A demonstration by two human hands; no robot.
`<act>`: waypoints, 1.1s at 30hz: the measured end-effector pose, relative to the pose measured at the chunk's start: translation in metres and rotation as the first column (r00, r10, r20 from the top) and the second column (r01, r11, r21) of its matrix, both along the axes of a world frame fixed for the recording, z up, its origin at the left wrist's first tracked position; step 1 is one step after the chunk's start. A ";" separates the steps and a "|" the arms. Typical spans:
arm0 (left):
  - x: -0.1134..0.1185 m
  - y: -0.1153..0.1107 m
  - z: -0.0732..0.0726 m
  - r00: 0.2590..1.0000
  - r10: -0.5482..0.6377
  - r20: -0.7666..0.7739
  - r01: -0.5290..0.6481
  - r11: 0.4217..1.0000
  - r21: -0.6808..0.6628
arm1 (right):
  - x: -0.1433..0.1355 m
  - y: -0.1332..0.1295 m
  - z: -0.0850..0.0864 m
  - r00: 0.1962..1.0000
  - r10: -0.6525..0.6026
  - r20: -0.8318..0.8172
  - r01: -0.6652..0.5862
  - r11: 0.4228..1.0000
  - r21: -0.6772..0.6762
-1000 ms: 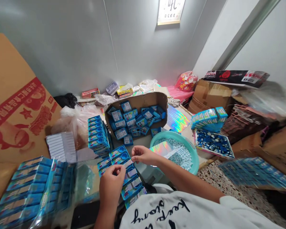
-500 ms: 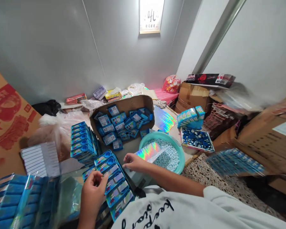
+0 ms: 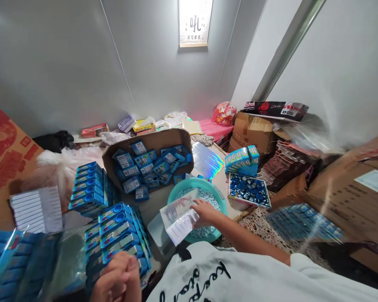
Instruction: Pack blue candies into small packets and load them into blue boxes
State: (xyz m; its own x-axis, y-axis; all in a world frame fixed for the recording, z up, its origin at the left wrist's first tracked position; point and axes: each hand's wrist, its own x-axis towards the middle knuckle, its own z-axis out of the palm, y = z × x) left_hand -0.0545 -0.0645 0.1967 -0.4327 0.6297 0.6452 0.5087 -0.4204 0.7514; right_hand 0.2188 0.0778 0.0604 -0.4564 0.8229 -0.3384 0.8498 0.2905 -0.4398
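The right hand (image 3: 204, 212) reaches over the near rim of the teal basin (image 3: 222, 197), which holds small pale pellets, and pinches the edge of a holographic foil sheet (image 3: 179, 218) lying across that rim. The left hand (image 3: 118, 279) is low at the near edge, fingers curled loosely; whether it grips anything cannot be told. Just beyond it stands a row of blue blister packs (image 3: 119, 230). Behind, an open cardboard box (image 3: 151, 140) holds more blue packs.
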 end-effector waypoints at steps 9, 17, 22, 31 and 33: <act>0.089 0.117 -0.097 0.897 -0.246 -0.367 -0.069 0.743 -0.665 | 0.064 -0.037 -0.034 0.970 0.228 -0.084 -0.227 0.974 0.026; 0.107 0.062 -0.127 0.780 -0.465 -0.419 -0.056 0.614 -0.787 | 0.092 -0.027 -0.023 0.939 0.083 -0.334 -0.034 0.988 0.150; 0.140 0.009 -0.147 0.822 -0.400 -0.404 -0.091 0.608 -0.789 | 0.106 -0.006 -0.006 0.878 0.009 -0.479 0.118 0.965 0.235; 0.158 -0.011 -0.178 0.847 -0.253 -0.467 -0.211 0.647 -0.733 | 0.105 0.027 -0.030 0.846 -0.110 -0.522 0.190 0.977 0.101; 0.161 -0.010 -0.177 0.855 -0.238 -0.460 -0.220 0.636 -0.739 | 0.107 0.030 -0.039 0.861 -0.094 -0.499 0.123 0.992 0.026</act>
